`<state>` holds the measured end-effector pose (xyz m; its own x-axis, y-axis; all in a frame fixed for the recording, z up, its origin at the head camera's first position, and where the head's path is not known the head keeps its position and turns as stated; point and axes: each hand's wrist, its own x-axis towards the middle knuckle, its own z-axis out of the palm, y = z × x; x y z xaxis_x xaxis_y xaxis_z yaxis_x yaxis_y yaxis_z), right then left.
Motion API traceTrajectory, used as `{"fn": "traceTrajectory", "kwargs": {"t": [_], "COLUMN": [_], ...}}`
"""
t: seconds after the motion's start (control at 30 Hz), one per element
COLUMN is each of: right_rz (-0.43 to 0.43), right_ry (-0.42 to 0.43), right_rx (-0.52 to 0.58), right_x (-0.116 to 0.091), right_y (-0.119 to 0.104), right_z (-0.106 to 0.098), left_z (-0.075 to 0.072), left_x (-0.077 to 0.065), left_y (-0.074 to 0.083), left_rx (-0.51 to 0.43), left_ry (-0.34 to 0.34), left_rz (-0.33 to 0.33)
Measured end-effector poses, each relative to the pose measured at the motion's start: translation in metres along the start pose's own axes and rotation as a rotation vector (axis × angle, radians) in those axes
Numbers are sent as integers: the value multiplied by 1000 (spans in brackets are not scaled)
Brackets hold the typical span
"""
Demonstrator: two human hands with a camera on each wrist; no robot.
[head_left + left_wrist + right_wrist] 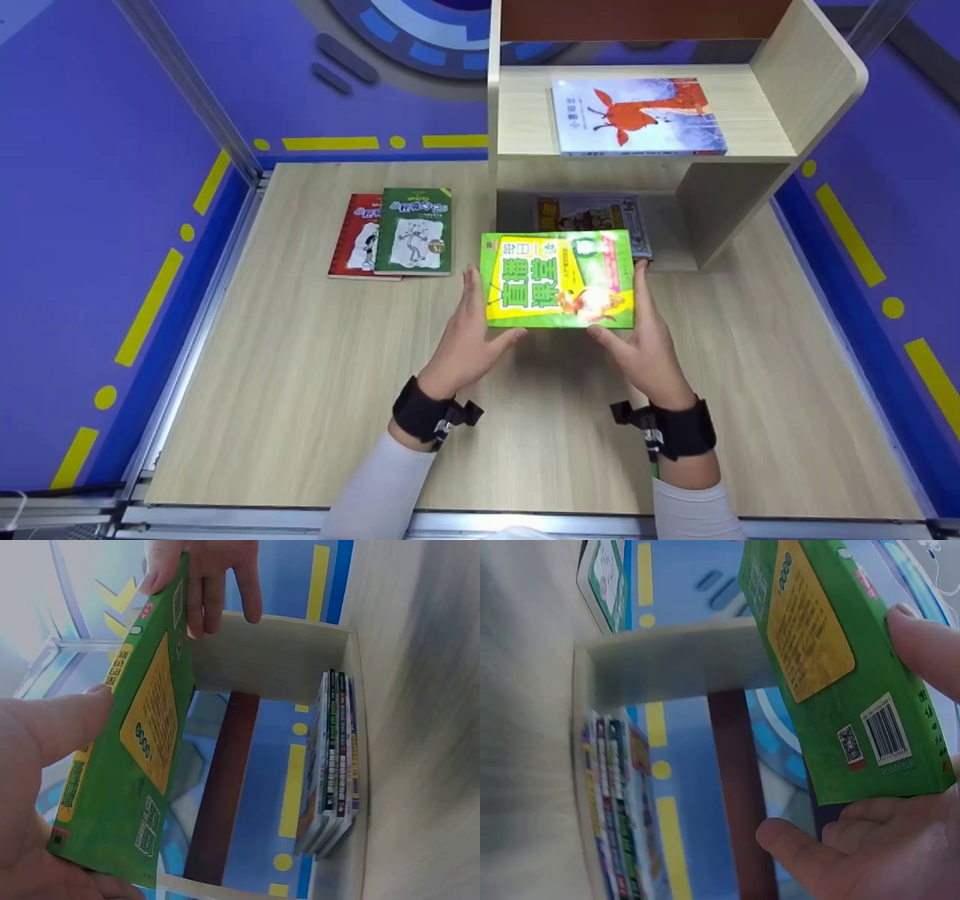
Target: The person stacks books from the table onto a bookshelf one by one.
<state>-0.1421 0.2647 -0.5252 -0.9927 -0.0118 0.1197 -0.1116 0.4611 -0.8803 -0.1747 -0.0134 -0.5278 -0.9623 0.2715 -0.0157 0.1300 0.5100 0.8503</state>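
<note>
Between both hands is a green and yellow book (559, 281) with large green Chinese characters on its cover. My left hand (465, 345) grips its left end, with the thumb (71, 720) on the spine. At the other end, my right hand (649, 349) holds it, the thumb (926, 649) on the spine and the fingers at the short side. The book is in front of the shelf's lower compartment, overlapping it in the head view. Its green back cover, with a barcode, shows in the right wrist view.
A wooden shelf (750, 214) stands at the back. Its upper board carries a giraffe-cover book (637, 116); several stacked books (589, 214) lie in the lower compartment. Left on the table (300, 390), a green book (414, 232) overlaps a red book (356, 240). Blue panels surround the table.
</note>
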Motion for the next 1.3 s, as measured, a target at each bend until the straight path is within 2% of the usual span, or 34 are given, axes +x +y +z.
{"fn": "traceTrajectory", "kwargs": {"t": [0.2,0.4,0.57,0.67,0.77,0.93,1.17,1.3], "right_rz": [-64,-168,-242,-256,-248,-194,-117,-76], "right_ry": [80,203,274,304,324,353,358,328], "right_rx": [-110,-105,-92,-102,-112,-131,-210,-257], "right_x": [0,7,20,35,54,86,131,154], "right_y": [-12,-31,-49,-56,-60,-67,-77,-76], "right_z": [-14,-35,-56,-68,-79,-95,-114,-120], "left_z": [-7,-16,-23,-27,-28,-27,-38,-45], "left_x": [7,18,35,50,69,100,148,173], "left_y": [21,53,78,90,103,127,161,169], "left_rx": [66,94,89,87,101,149,366,406], "left_ry": [23,53,100,117,122,119,91,49], "left_rz": [85,208,330,360,358,307,197,148]}}
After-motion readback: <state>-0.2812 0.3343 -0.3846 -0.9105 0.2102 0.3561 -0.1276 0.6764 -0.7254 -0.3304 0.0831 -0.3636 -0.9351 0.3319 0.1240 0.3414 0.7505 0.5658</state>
